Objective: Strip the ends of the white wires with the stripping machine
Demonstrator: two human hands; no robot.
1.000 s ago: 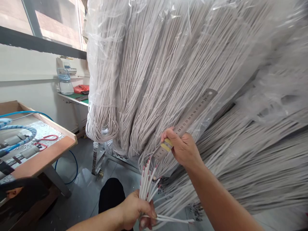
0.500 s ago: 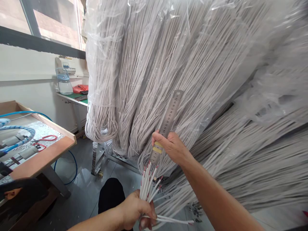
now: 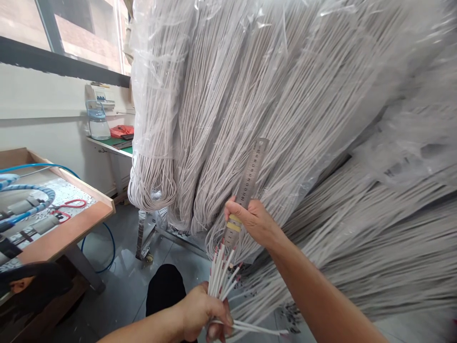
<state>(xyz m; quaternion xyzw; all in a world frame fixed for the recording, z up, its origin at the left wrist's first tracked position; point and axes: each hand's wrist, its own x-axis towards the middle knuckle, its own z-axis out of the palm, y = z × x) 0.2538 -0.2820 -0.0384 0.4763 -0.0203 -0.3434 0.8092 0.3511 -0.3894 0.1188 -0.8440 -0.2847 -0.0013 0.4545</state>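
My left hand (image 3: 210, 309), low in the middle, is closed around a bunch of white cables (image 3: 222, 274). Their reddish tips fan upward, and a few cables stick out to the right below the fingers. Just above, my right hand (image 3: 250, 216) grips a steel ruler (image 3: 253, 169) with yellow tape (image 3: 233, 224) round its lower part. The ruler tilts slightly right, its low-numbered end close to the cable tips. Behind both hands hang thick bundles of looped grey-white cable (image 3: 214, 124) in clear plastic.
At the left, a wooden-edged workbench (image 3: 67, 226) carries hoses, metal fittings and red-handled scissors (image 3: 73, 204). Farther back, a green-topped table (image 3: 110, 142) holds a clear water jug (image 3: 98, 121) and a red bag (image 3: 122, 131). A wheeled metal rack (image 3: 143, 238) stands under the bundles.
The ruler has tilted slightly more upright, and its upper end sits a little lower. Both hands keep their holds. The background has shifted slightly right in the view.
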